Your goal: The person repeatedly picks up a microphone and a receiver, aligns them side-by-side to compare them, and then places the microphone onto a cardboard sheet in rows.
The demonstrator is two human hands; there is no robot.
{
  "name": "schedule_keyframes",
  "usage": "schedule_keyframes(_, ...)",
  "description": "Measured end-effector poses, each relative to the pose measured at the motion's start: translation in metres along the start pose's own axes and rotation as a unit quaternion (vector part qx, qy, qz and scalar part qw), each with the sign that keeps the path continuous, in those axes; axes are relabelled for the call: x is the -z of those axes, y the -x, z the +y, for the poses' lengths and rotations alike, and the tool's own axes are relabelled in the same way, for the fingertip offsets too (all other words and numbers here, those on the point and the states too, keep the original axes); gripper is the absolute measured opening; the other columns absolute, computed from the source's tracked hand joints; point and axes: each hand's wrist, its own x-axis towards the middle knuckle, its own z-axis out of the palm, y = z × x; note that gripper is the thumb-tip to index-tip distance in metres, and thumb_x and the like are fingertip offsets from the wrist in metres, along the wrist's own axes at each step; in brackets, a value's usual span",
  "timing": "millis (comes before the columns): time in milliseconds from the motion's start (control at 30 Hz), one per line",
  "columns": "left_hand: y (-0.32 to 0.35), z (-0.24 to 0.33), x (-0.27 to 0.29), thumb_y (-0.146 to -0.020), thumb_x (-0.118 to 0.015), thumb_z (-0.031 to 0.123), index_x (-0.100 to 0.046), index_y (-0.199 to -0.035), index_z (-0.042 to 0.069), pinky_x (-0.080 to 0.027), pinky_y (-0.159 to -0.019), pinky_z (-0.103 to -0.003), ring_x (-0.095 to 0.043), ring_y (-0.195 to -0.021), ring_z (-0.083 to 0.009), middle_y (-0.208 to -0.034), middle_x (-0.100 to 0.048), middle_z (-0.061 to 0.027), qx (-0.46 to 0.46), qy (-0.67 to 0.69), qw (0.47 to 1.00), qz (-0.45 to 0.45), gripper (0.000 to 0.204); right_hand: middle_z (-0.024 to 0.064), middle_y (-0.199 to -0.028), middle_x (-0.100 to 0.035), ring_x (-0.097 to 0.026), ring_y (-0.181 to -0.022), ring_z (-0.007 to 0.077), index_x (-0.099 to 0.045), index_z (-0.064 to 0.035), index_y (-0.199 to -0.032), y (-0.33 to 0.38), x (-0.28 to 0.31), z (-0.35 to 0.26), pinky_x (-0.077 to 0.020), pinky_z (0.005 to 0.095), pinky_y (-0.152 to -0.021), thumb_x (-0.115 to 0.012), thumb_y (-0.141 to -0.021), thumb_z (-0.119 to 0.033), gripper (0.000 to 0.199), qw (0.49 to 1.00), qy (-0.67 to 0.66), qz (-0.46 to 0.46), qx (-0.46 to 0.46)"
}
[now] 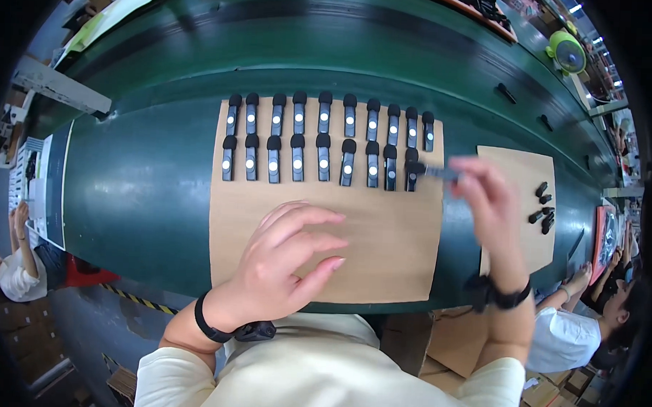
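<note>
My left hand (284, 263) rests palm down, fingers spread, on the near part of a brown cardboard sheet (382, 234) lying on a green conveyor belt (147, 190). Two rows of several small black devices (324, 139) with white dots lie side by side on the sheet's far half. My right hand (487, 202) holds one more black device (431, 170) sideways at the right end of the near row, its black cap touching the last piece there.
A smaller cardboard sheet (524, 182) to the right carries several loose black parts (542, 211). Other people sit at the far left (15, 264) and right (587, 320). A green fan (567, 51) stands beyond the belt. Cardboard boxes (549, 398) sit below.
</note>
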Motion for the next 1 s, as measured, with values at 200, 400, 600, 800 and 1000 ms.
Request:
schedule_keyframes(200, -0.004, 0.016, -0.003, -0.076, -0.073, 0.005, -0.068, -0.105, 0.001, -0.043, -0.1, -0.043, -0.061, -0.104, -0.0283, -0.11, -0.066, -0.0136, 0.04, 0.134, 0.99, -0.02, 0.03, 0.0107, -0.087, -0.064, -0.062, -0.079, 0.0215, -0.064, 0.0032, -0.105, 0.074, -0.049, -0.028, -0.0485, 0.0287, -0.07, -0.068, -0.084, -0.003, 0.022, 0.996, 0.002, -0.004, 0.087)
schedule_keyframes(400, 0.013, 0.013, 0.001, -0.076, -0.075, 0.007, -0.067, -0.108, 0.001, -0.044, -0.1, -0.044, -0.064, -0.099, -0.0283, -0.105, -0.068, -0.0119, 0.029, 0.133, 0.988, -0.067, 0.033, 0.0125, -0.087, -0.065, -0.062, -0.076, 0.0241, -0.064, 0.0033, -0.103, 0.085, -0.085, -0.035, -0.0485, 0.0303, -0.069, -0.073, -0.079, 0.0, 0.027, 0.985, -0.003, 0.062, 0.158)
schedule_keyframes(600, 0.026, 0.015, 0.006, -0.074, -0.078, 0.006, -0.067, -0.106, 0.002, -0.042, -0.102, -0.048, -0.064, -0.089, -0.0236, -0.096, -0.069, -0.0077, -0.023, 0.126, 0.992, -0.013, 0.033, 0.013, -0.087, -0.065, -0.062, -0.076, 0.0235, -0.064, 0.003, -0.103, 0.09, -0.096, -0.037, -0.0485, 0.0301, -0.067, -0.075, -0.077, 0.0, 0.028, 0.983, -0.012, 0.054, 0.174)
schedule_keyframes(800, 0.029, 0.015, 0.006, -0.073, -0.076, 0.006, -0.066, -0.099, 0.005, -0.044, -0.098, -0.047, -0.062, -0.084, -0.0259, -0.092, -0.067, -0.0071, -0.028, 0.132, 0.991, 0.012, 0.029, 0.013, -0.086, -0.064, -0.062, -0.075, 0.0231, -0.064, 0.0031, -0.102, 0.089, -0.102, -0.042, -0.0485, 0.0296, -0.066, -0.075, -0.076, 0.0, 0.028, 0.982, -0.01, 0.048, 0.181)
schedule_keyframes(1000, 0.028, 0.011, 0.005, -0.072, -0.077, 0.006, -0.066, -0.098, 0.005, -0.044, -0.098, -0.049, -0.062, -0.084, -0.0257, -0.091, -0.066, -0.0065, -0.033, 0.135, 0.99, 0.012, 0.029, 0.0127, -0.087, -0.064, -0.062, -0.075, 0.0227, -0.064, 0.0029, -0.101, 0.087, -0.104, -0.043, -0.0489, 0.0296, -0.066, -0.075, -0.077, 0.001, 0.027, 0.983, -0.018, 0.042, 0.176)
